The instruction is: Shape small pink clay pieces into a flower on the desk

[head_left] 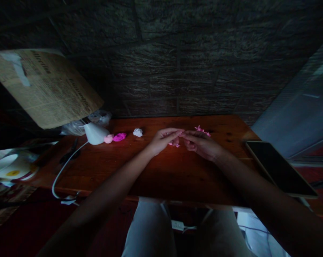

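Counter (161,180) spans the middle of the frame. At upper left leans the lamp (56,92); a pull on its cord (56,175), which droops over the front edge, could tip it. At centre, left hand (163,140) and right hand (200,142) are pinched together, fingertips closed on a small pink piece (180,134). Too strong pressing could flatten it, and the dim light may hide this.

The person wears pale greyish trousers (150,232), at the bottom centre. The forearms (121,184) are bare. A small shiny spot (167,134), too small to identify, is on the left hand (161,140).
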Demonstrator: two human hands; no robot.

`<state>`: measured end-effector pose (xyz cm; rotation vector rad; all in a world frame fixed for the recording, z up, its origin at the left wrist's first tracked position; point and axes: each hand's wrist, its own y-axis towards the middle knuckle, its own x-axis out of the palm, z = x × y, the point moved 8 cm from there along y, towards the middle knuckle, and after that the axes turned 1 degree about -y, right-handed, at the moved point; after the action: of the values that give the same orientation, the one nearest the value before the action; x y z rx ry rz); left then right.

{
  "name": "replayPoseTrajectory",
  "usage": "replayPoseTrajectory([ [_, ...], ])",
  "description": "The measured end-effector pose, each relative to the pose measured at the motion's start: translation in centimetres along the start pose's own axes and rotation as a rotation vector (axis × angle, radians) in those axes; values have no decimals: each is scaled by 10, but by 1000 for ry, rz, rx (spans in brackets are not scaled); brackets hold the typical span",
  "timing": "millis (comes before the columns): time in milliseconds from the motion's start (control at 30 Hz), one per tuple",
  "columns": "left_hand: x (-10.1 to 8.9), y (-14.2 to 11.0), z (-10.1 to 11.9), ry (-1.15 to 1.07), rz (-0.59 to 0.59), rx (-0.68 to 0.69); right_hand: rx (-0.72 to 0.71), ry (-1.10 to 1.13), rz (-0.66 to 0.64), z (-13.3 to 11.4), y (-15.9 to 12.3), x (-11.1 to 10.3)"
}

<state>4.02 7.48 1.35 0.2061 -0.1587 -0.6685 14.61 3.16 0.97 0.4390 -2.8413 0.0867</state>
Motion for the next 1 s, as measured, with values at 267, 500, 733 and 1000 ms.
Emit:
replayPoseTrajectory([
  [267,0,0,1,-5,5,12,7,16,22,1,1,-1],
  [500,0,1,0,-16,11,7,-11,0,16,0,1,-2],
  [733,0,1,0,-36,1,0,-15,-19,2,0,1,0],
  [1000,2,2,3,-72,-10,21,10,8,-5,1,0,0],
])
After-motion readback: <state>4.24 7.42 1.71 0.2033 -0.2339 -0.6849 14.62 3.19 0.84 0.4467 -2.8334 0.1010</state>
